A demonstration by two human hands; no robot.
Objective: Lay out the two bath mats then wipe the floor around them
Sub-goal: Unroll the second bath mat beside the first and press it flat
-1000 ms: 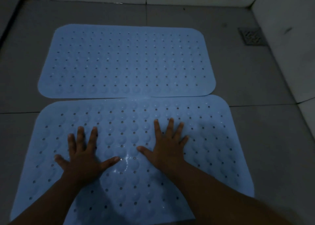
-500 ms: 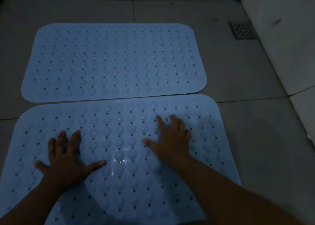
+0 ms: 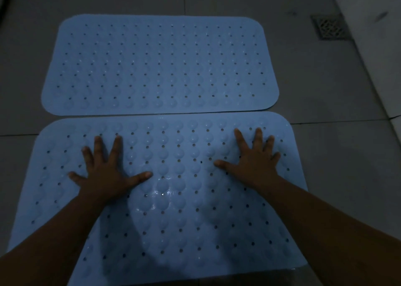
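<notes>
Grey floor tiles run to a pale wall along the far and right edges, dimly lit, with a grated drain set near the far right corner. Two blue bath mats lie flat on this floor, long axes both running left to right, one beyond the other; the far mat and the near mat meet along their long edges, touching or all but touching, with the near one shifted a little to the right. Going left to right across the near mat: the left hand rests palm down on its left half, fingers straight and splayed, grasping nothing; a wet sheen shows on the bumps between the hands; the right hand lies palm down on the right half, also spread flat and released, close to the far right corner of that mat. Both hands seem to be pressing the near mat onto the tiles, so the laying-out looks nearly finished and the wiping not yet begun. No cloth or other wiping tool is in view, so I cannot tell where it would come from. For the wiping, the bare floor lies outward from each hand: the left hand is nearer the strip along the left edge, the right hand nearer the wider stretch toward the drain and wall. No containers appear; the drain is the only opening, and nothing can be seen in it.
</notes>
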